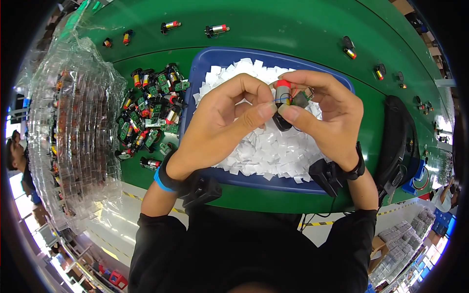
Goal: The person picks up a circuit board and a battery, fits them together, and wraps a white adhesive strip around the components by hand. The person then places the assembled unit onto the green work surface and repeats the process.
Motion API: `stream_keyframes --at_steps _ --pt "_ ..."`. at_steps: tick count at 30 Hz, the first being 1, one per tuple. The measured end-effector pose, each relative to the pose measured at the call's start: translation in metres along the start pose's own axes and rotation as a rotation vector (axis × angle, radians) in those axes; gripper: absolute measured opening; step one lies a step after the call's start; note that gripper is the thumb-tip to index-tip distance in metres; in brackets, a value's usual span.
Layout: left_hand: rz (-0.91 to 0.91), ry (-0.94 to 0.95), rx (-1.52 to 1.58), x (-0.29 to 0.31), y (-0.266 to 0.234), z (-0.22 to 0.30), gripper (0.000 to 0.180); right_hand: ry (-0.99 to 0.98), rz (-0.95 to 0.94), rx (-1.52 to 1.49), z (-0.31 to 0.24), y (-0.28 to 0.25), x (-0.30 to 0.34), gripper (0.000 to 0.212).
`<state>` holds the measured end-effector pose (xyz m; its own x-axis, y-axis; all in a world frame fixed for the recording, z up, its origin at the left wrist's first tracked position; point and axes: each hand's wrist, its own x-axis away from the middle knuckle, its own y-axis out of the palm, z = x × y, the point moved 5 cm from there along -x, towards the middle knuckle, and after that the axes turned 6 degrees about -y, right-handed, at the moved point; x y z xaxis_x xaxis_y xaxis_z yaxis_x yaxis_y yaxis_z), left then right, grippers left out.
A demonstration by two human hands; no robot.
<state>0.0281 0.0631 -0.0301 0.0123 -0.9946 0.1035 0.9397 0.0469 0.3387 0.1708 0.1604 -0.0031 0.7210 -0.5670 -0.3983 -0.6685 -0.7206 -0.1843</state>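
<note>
Over a blue bin filled with small white paper pieces, both hands hold a battery assembly. It has a grey cylinder with a red end, thin blue and red wires, a black rounded part below and a small green circuit board at its right. My right hand pinches it between thumb and forefinger. My left hand is closed, its thumb and fingertips at the assembly's left side by the blue wires; the exact grip point is partly hidden.
Left of the bin lies a pile of similar battery assemblies with green boards. Beyond it stands a stack of clear plastic trays. More assemblies lie along the green table. A long black object is to the right.
</note>
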Motion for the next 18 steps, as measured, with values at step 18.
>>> stream_keyframes --at_steps 18 --pt "0.016 0.02 -0.051 0.0032 0.0061 0.0067 0.016 0.049 0.059 -0.247 0.0011 0.0057 0.0045 0.049"
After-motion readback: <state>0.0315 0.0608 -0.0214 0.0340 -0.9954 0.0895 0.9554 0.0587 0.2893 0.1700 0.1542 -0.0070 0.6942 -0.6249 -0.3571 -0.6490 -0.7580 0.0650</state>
